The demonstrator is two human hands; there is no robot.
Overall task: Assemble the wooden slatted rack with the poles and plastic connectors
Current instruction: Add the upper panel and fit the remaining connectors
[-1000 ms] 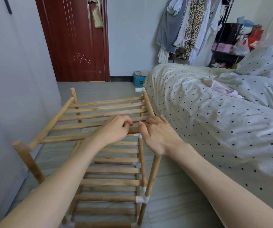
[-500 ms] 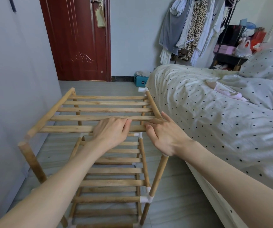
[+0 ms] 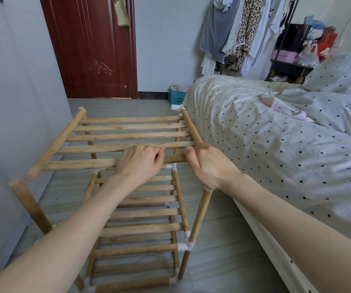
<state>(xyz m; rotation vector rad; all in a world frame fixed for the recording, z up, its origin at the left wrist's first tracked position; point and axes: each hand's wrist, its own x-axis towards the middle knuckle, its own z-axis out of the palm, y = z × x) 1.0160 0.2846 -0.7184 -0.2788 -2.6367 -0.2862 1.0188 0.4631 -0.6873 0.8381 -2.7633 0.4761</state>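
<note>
Two hands, one rack [image 3: 128, 208], one loose top shelf [image 3: 124, 142]. The shelf carries five pale wooden slats between two round side rails; it lies roughly level above the rack, its near left rail end [image 3: 31, 175] apart from the bare pole [image 3: 30, 206] below it. The rack beneath shows slatted tiers joined by white plastic connectors [image 3: 186, 246] and stands on the floor [image 3: 219, 240] between a grey wall [image 3: 12, 92] and a bed [image 3: 276, 155]. Left hand [image 3: 139, 163]: fingers curled over the nearest slat [image 3: 81, 164], thumb hidden. Right hand [image 3: 209, 164]: fingers curled round the same slat at its junction with the right rail [image 3: 190, 129], thumb tip against the slat's near edge.
</note>
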